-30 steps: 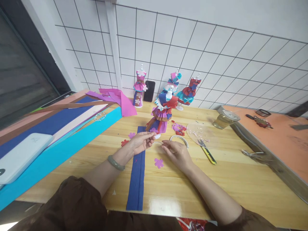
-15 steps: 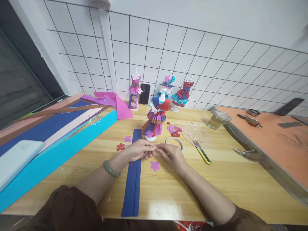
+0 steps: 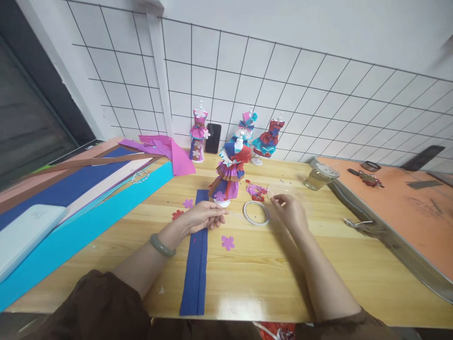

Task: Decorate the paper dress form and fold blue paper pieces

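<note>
My left hand [image 3: 208, 216] is closed in a pinch above the dark blue paper strip [image 3: 194, 274]. A faint thin pale strip [image 3: 234, 214] shows at its fingertips. Over the clear round dish [image 3: 278, 190] is my right hand [image 3: 290, 211], fingers bent together; what they hold, if anything, is too small to make out. Between the hands lies a white roll of tape [image 3: 256, 223]. A pink paper flower [image 3: 228, 242] is just below. Behind stands a small dress form [image 3: 231, 167] in ruffled paper, with a pink flower low on its skirt.
Three more dressed forms, including a pink one [image 3: 199, 134], stand by the wall near a phone [image 3: 213, 138]. Coloured paper [image 3: 116, 208] and a white box [image 3: 31, 236] lie left. A lidded cup [image 3: 320, 178] stands right, beside an orange-covered surface [image 3: 406, 203].
My right hand has moved away from my left, to the right, over the clear dish, and now hides the yellow cutter. My left hand has stayed nearly in place.
</note>
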Tool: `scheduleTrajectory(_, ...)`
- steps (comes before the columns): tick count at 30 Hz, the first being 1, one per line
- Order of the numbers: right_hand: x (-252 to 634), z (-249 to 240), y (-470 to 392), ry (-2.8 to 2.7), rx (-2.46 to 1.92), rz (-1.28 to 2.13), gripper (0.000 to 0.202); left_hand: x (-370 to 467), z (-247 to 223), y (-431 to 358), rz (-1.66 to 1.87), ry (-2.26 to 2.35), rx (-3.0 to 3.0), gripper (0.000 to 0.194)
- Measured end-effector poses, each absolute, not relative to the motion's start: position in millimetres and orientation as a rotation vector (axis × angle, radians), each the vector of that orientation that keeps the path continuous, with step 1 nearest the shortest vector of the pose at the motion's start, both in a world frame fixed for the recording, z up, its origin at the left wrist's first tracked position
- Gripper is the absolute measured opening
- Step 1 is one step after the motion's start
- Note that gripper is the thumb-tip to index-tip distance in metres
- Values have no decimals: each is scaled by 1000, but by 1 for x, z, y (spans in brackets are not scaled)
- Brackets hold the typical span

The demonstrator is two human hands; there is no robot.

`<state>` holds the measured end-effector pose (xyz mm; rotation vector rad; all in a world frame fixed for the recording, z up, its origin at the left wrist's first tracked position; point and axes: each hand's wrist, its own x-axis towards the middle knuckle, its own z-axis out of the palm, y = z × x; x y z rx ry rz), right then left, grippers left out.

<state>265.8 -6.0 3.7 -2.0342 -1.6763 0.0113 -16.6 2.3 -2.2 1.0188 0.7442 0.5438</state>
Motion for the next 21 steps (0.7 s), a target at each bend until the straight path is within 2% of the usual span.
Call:
scheduleTrajectory(3, 287, -1, -1, -1634, -2318, 96, 29, -19, -4, 5, 583, 759, 967, 24)
scheduleTrajectory(7, 292, -5, 0, -1621, -2459, 143, 30, -20, -6, 9, 634, 774, 894, 19)
scheduleTrajectory(21, 293, -10, -1, -1640, -2395, 126, 31, -23, -12, 14, 737, 728, 755, 17)
